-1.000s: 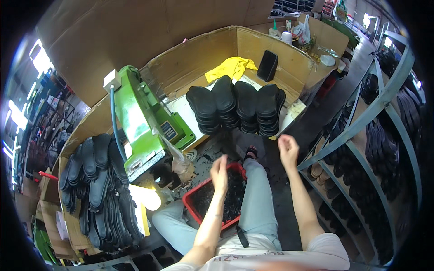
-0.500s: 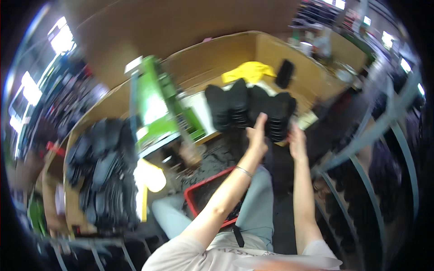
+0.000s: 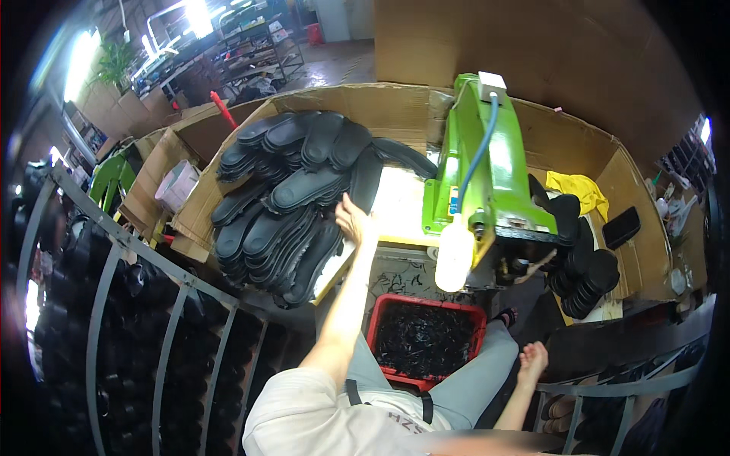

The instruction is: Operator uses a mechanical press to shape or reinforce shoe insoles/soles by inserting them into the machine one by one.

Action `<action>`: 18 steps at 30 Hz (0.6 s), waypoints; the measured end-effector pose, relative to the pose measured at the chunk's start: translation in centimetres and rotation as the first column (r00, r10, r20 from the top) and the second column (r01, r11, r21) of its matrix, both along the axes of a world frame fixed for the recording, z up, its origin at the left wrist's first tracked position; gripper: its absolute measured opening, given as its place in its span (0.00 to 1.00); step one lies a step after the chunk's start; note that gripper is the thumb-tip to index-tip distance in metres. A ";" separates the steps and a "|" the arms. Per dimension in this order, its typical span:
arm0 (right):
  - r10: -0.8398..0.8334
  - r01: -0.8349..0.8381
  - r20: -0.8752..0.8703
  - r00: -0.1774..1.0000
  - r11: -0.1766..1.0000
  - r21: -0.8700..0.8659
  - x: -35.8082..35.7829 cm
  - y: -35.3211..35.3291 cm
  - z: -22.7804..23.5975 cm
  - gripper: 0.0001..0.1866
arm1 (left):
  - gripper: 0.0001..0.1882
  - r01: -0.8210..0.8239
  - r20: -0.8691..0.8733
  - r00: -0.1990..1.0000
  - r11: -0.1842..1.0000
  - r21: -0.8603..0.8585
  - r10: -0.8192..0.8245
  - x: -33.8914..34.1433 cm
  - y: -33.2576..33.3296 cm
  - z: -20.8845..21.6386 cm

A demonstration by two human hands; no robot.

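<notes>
A large pile of black shoe soles (image 3: pixel 304 190) is heaped in stacks at the left of the bench. At its right edge my left hand (image 3: pixel 356 220) reaches in, fingers apart and nothing seen in them. Whether the fingertips touch a sole, I cannot tell. My right hand (image 3: pixel 534 360) hangs low beside my right thigh, its fingers curled in with nothing visible in them. Between the two sides stands a green machine (image 3: pixel 494 159) with a lit lamp (image 3: pixel 454 258). Beyond it, more black soles (image 3: pixel 589 273) are stacked on the right.
Below the machine, a red bin (image 3: pixel 372 334) holds black scraps. Cardboard walls (image 3: pixel 365 102) ring the bench. A yellow cloth (image 3: pixel 582 190) and a black phone-like slab (image 3: pixel 622 228) lie at the right. Metal rails (image 3: pixel 160 357) flank me, with dark goods behind them.
My view has swung left. Both hands have left the right-hand stack of soles: the left has come to the left pile, the right has dropped beside my thigh.
</notes>
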State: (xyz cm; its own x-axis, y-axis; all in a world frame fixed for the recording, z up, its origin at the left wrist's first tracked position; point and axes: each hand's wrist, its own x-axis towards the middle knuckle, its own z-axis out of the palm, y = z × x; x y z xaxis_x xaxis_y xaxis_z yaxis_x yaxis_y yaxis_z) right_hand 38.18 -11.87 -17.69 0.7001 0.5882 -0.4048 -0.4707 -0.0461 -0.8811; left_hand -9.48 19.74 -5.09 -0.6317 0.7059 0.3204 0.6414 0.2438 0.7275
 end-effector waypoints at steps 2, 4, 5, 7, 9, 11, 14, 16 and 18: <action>0.129 -0.129 -0.039 0.991 0.992 0.009 -4.3 2.1 0.0 0.13 | 0.50 0.053 0.052 0.997 0.995 -0.086 -0.049 -0.7 1.5 0.4; 0.247 -0.245 -0.063 0.967 0.969 0.041 -8.4 4.0 0.5 0.13 | 0.48 0.038 0.047 0.998 0.997 -0.062 -0.036 -0.9 1.7 0.9; 0.286 -0.282 -0.085 0.954 0.958 0.058 -10.2 4.7 0.9 0.13 | 0.47 0.042 0.054 0.998 0.998 -0.053 -0.039 -1.0 1.5 1.2; 0.378 -0.372 -0.100 0.921 0.926 0.071 -13.2 5.6 1.6 0.13 | 0.45 0.070 0.046 0.997 0.998 0.010 -0.070 -1.6 1.3 2.2; 0.443 -0.439 -0.113 0.889 0.897 0.059 -15.1 6.0 2.1 0.13 | 0.44 0.037 -0.120 0.993 0.968 0.248 -0.007 -2.8 2.5 3.9; 0.485 -0.484 -0.107 0.868 0.874 0.037 -15.9 5.9 2.2 0.13 | 0.43 0.021 -0.107 0.994 0.948 0.316 0.014 -4.4 5.1 5.8; 0.513 -0.513 -0.096 0.853 0.858 0.025 -16.4 5.7 1.9 0.12 | 0.38 -0.043 0.020 0.999 0.988 0.146 0.041 -6.4 9.2 8.5; 0.494 -0.497 -0.100 0.864 0.868 -0.008 -16.9 5.7 1.7 0.12 | 0.36 0.003 0.206 0.976 0.954 0.299 -0.068 -7.1 9.0 9.5; 0.532 -0.533 -0.089 0.842 0.846 0.018 -17.8 5.8 2.0 0.11 | 0.33 0.070 0.178 0.964 0.836 0.545 -0.196 -6.7 5.3 10.1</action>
State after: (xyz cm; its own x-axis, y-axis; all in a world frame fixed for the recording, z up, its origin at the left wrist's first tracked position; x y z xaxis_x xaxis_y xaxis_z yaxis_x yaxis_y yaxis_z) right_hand 20.35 -6.05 -15.72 0.2419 0.8571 -0.4548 -0.4464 -0.3179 -0.8365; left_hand -16.16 25.02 5.00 -0.6418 0.5496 0.5348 0.4497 -0.2951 0.8430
